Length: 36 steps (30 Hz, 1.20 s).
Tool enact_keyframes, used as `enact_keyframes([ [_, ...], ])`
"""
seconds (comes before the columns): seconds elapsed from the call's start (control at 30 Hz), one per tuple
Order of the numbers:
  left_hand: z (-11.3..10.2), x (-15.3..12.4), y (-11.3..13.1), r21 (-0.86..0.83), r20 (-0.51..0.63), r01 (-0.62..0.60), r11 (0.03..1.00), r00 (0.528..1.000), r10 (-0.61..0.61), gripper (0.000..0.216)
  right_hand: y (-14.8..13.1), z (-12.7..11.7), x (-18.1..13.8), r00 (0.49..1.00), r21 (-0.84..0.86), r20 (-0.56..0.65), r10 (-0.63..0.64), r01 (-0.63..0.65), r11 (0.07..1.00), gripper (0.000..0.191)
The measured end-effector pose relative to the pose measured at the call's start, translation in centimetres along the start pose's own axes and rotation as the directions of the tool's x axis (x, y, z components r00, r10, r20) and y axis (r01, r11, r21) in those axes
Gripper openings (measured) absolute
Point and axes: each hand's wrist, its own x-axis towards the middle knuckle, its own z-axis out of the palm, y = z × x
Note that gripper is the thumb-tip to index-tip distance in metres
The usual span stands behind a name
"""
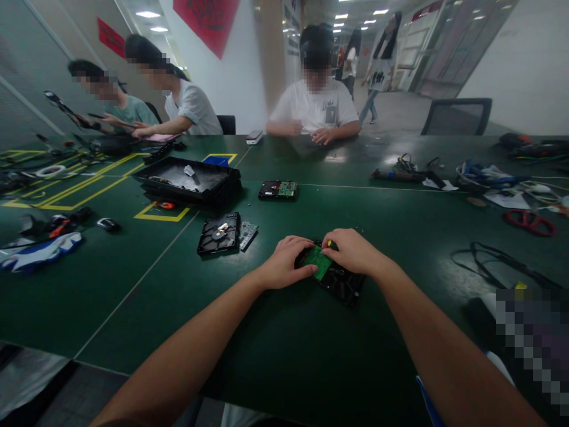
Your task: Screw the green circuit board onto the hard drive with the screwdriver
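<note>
On surface [146, 296], hard drive [342, 286] is gripped by left hand [284, 262]. Its green board [318, 261] is pinched by right hand [352, 250].

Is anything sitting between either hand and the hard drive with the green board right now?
Nothing visible. Both hands are on the hard drive: the left hand lies at the left edge of the green board, the right hand at its far end, with a small yellow tip showing at its fingers.
</note>
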Motion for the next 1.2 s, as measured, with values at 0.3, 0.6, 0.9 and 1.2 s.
enact_keyframes([
  [0.3,0.0,0.1,0.0,0.008,0.009,0.001,1.000,1.000,-0.001,0.059,-0.1,0.0,0.0,1.000,0.017,0.009,-0.009,0.009,1.000,0.018],
  [0.6,-0.4,0.1,0.2,0.017,0.056,-0.003,1.000,0.998,0.002,0.067,0.1,-0.1,0.0,0.999,0.027,0.023,-0.023,0.022,0.999,0.026],
  [0.9,-0.6,0.3,-0.3,0.009,0.059,-0.030,1.000,0.998,0.029,0.083,0.2,0.0,0.1,0.999,0.014,0.045,-0.006,0.005,1.000,0.038],
  [1.2,-0.9,1.1,-0.7,0.010,0.159,-0.084,0.996,0.984,0.082,0.103,-0.1,-0.2,0.1,0.999,0.009,0.046,-0.011,0.011,1.000,0.036],
])
